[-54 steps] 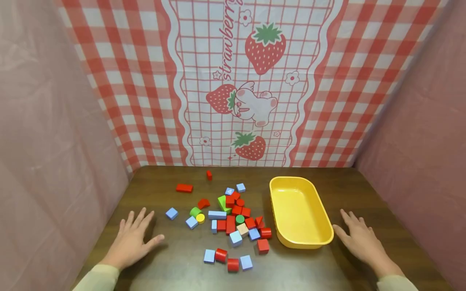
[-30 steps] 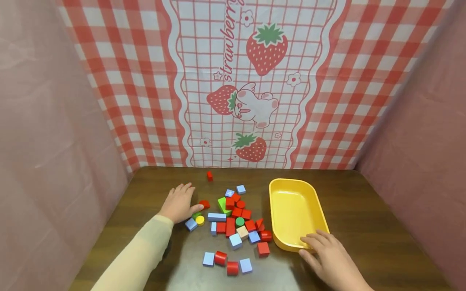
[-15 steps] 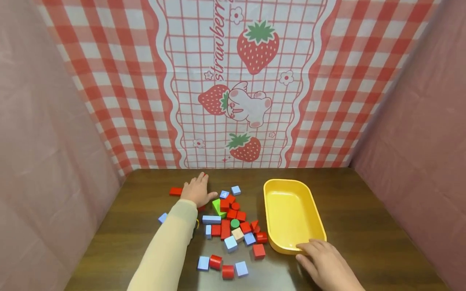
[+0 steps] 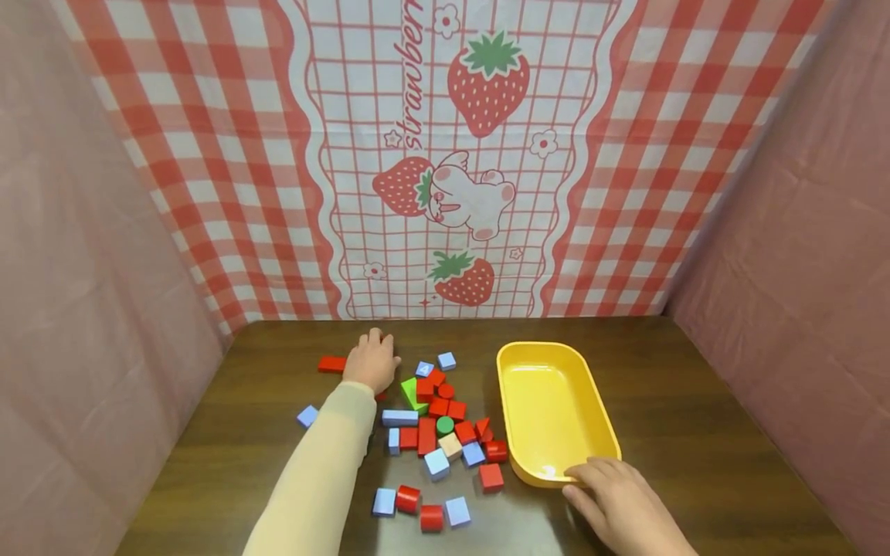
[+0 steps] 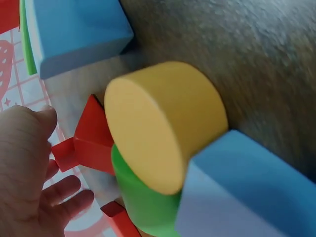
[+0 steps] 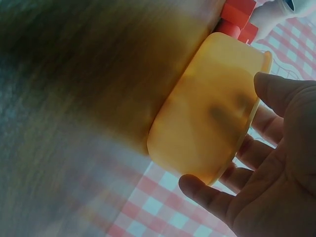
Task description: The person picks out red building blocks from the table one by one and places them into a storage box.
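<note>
At the back left of the table, my left hand [image 4: 373, 364] reaches down over a small red block [image 5: 63, 154], its fingers bent. In the left wrist view the thumb and fingers stand apart around that block. Closer to that camera lie a red arch-shaped block [image 5: 95, 140], a yellow cylinder [image 5: 165, 123], a green cylinder [image 5: 145, 205] and a blue block [image 5: 242, 187]. My right hand [image 4: 622, 502] holds the near right corner of the yellow tray [image 4: 504, 409], thumb outside and fingers over the rim. Nothing lies in the tray.
Several red, blue, green and plain wood blocks are clustered mid-table around a green disc [image 4: 445, 425]. Nearer the front are two red cylinders [image 4: 431, 518] and blue blocks [image 4: 457, 512]. A long red block [image 4: 331, 364] lies left of my left hand. A checked cloth [image 4: 243, 154] hangs behind.
From the left side, my left hand has moved right and back over the small red block, its fingers now bending. My right hand has come from beside the tray onto its near rim.
</note>
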Available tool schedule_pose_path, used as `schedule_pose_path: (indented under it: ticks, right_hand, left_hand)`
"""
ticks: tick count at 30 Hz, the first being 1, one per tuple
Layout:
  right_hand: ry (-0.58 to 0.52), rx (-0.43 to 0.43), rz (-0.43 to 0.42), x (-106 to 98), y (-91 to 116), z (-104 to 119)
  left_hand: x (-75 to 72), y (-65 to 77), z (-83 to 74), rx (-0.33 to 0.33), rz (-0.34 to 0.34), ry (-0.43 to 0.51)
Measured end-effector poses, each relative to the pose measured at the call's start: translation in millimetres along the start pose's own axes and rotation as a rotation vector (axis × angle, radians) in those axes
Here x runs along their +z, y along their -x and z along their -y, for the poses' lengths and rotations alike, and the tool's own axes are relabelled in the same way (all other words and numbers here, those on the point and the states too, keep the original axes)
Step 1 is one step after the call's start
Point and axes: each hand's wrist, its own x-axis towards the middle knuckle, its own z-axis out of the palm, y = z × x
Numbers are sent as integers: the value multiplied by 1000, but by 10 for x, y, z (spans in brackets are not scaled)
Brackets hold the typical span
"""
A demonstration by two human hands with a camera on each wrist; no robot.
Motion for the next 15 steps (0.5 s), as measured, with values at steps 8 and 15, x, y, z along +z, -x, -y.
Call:
schedule_pose_path:
  ticks: [8, 15]
  right_hand:
    - [-1, -5, -4, -6, 6, 22]
    - [-9, -37, -28, 20, 28, 46]
  left_hand:
    - [-15, 72, 146, -17, 1, 88]
    - [-78, 145, 233, 37, -87, 96]
